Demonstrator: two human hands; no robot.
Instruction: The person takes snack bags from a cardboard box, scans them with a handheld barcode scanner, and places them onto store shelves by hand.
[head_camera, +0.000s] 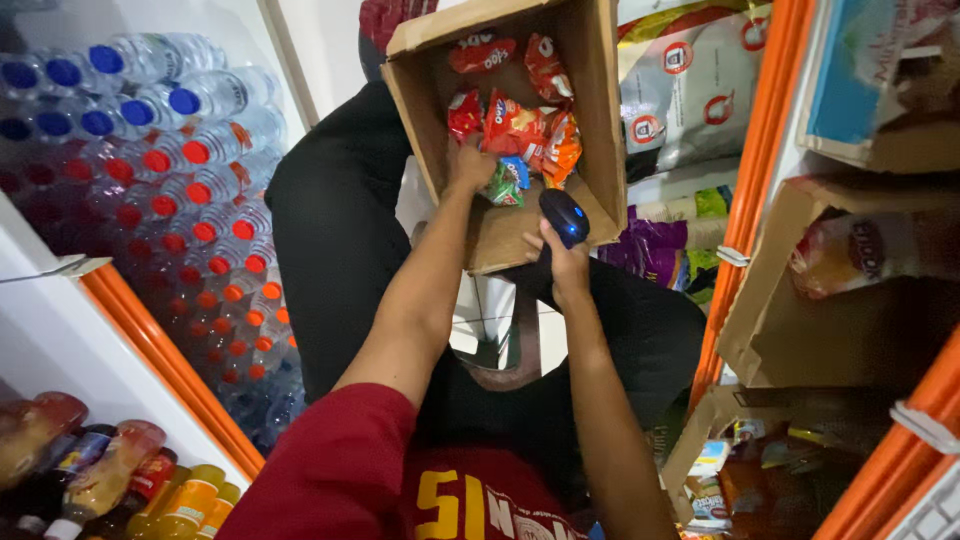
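Observation:
An open cardboard box (590, 110) rests on my knees, holding several red and orange snack packets (515, 125) and a green one (505, 185). My left hand (470, 165) reaches down into the box and touches the packets near the green one. My right hand (565, 262) sits at the box's near edge, gripping a dark handheld scanner (565, 217) that glows blue and points into the box.
Rows of water bottles with blue and red caps (170, 170) fill the left. Juice bottles (110, 480) stand on a lower left shelf with an orange edge. On the right, orange shelving (755, 170) holds cardboard boxes (790, 310), large sacks (690, 85) and small packets.

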